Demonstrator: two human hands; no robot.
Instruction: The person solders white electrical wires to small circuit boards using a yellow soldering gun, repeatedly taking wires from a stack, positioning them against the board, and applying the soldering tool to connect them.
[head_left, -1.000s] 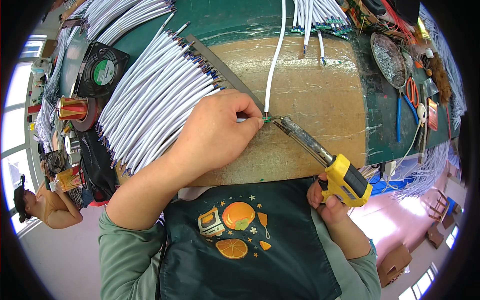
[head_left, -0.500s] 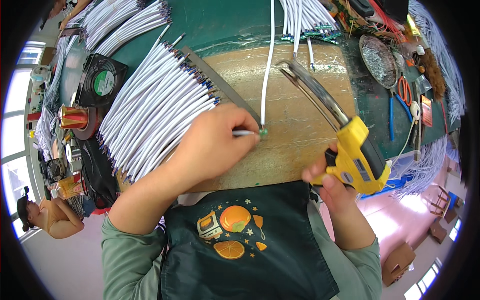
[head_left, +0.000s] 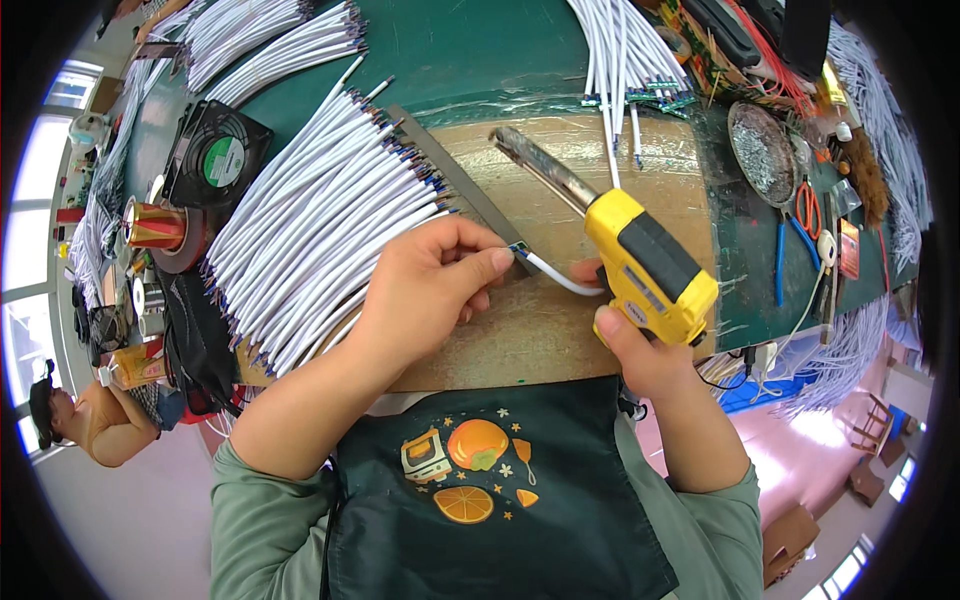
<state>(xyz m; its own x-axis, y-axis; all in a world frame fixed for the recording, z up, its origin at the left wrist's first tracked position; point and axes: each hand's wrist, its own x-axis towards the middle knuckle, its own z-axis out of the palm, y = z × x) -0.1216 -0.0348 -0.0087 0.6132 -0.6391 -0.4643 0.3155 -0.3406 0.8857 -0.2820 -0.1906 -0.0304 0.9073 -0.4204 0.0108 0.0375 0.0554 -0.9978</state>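
Note:
My left hand [head_left: 425, 285] pinches a tiny green circuit board [head_left: 518, 249] between thumb and forefinger, above the brown work board [head_left: 490, 350]. Out of the circuit board a white cable [head_left: 562, 281] bends right toward my right hand [head_left: 645, 355], whose fingers are partly hidden. That hand is wrapped round a yellow and black soldering gun [head_left: 655, 262]. Its metal tip [head_left: 520, 150] points up and left, apart from the circuit board. Close to my left hand lies a thick row of white cables [head_left: 320, 220] with dark wire ends along a grey metal bar [head_left: 455, 175].
More white cables [head_left: 640, 60] with green boards lie at the far side. A black fan [head_left: 215, 155] and a solder spool [head_left: 160, 225] stand left. On the right are an oval metal dish [head_left: 762, 155], orange-handled scissors [head_left: 808, 210] and blue-handled pliers [head_left: 781, 260]. Another person [head_left: 100, 415] sits far left.
The soldering gun has moved left and its tip now points more to the left. The circuit board has risen slightly, and its cable now bends toward my right hand instead of standing straight away from me.

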